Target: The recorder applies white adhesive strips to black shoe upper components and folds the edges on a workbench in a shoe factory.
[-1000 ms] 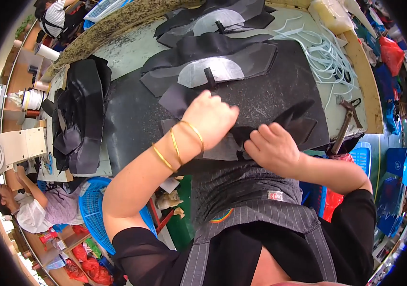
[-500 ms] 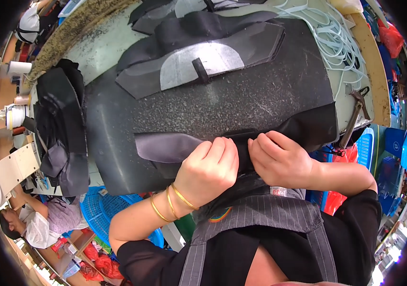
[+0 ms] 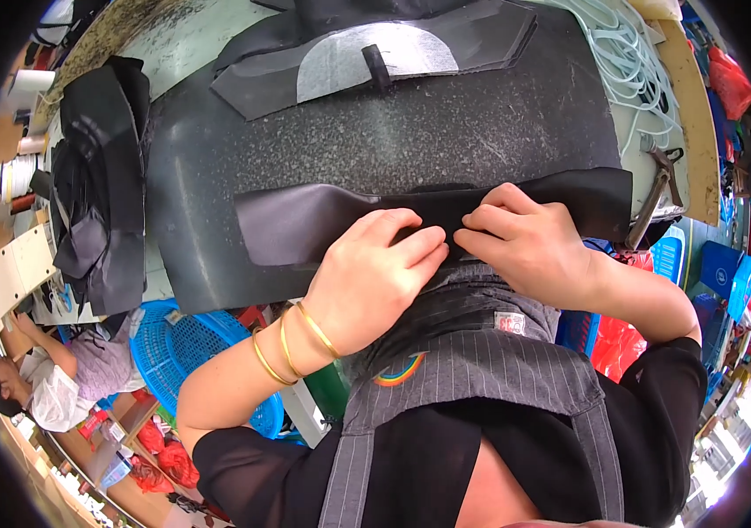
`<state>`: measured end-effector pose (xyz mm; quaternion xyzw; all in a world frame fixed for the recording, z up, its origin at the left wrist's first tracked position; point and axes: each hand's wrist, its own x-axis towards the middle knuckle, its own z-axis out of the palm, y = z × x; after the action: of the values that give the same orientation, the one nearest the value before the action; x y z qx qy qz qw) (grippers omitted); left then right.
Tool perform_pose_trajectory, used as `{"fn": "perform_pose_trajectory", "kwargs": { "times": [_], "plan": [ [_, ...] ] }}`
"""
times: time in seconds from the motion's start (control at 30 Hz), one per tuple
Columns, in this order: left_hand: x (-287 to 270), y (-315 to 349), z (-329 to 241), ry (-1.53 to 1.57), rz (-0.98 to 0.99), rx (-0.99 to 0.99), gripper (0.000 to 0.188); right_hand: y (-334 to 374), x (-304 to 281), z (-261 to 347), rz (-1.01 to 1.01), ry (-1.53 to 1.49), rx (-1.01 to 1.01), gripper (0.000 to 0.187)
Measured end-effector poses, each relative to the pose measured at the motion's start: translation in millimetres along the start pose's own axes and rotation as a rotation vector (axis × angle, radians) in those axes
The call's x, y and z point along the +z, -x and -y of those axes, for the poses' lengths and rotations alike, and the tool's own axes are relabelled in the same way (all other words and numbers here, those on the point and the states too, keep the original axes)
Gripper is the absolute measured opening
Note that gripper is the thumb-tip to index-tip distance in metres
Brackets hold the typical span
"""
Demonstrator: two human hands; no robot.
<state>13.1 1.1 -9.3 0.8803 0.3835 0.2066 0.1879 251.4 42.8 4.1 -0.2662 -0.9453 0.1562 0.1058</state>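
Observation:
A long dark strip of leather-like material (image 3: pixel 305 220) lies across the near edge of a black work mat (image 3: pixel 322 154). My left hand (image 3: pixel 380 260), with several gold bangles on its wrist, pinches the strip's near edge around its middle. Close beside it, my right hand (image 3: pixel 525 242) grips the same edge with bent fingers. The strip's left end lies flat and its right end curls over the mat. Fingertips hide part of the edge between the hands. Farther back on the mat rests a stack of dark cut pieces (image 3: pixel 270 84) with a pale half-round patch and a small black tab (image 3: pixel 376 69).
Dark material (image 3: pixel 98 176) is piled at the left. Pale blue cord (image 3: pixel 630 66) lies tangled at the far right, above a hammer (image 3: pixel 657 194). A blue basket (image 3: pixel 168 348) stands below left. Another person (image 3: pixel 67 370) sits at the far left.
The strip's left end has flattened and spread out. My hands have shifted slightly along the near edge and their fingers have loosened a little. The view has tilted, moving the table upward.

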Motion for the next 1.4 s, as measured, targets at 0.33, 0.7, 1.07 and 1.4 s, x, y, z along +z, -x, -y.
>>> {"fn": "perform_pose_trajectory", "kwargs": {
  "times": [0.33,0.7,1.07,1.4],
  "plan": [
    [20,-12,-47,-0.428,0.015,-0.024,0.023,20,14,11,0.020,0.188,-0.235,0.030],
    [11,8,-27,-0.216,-0.098,-0.133,0.032,5,9,0,-0.048,-0.136,0.005,0.031],
    [16,-4,-43,-0.441,-0.026,-0.028,0.033,19,13,5,-0.137,0.059,-0.245,0.026],
    [62,-43,-54,-0.399,-0.096,0.019,0.050,83,-14,-73,-0.413,0.296,0.178,0.054]
  ]
}}
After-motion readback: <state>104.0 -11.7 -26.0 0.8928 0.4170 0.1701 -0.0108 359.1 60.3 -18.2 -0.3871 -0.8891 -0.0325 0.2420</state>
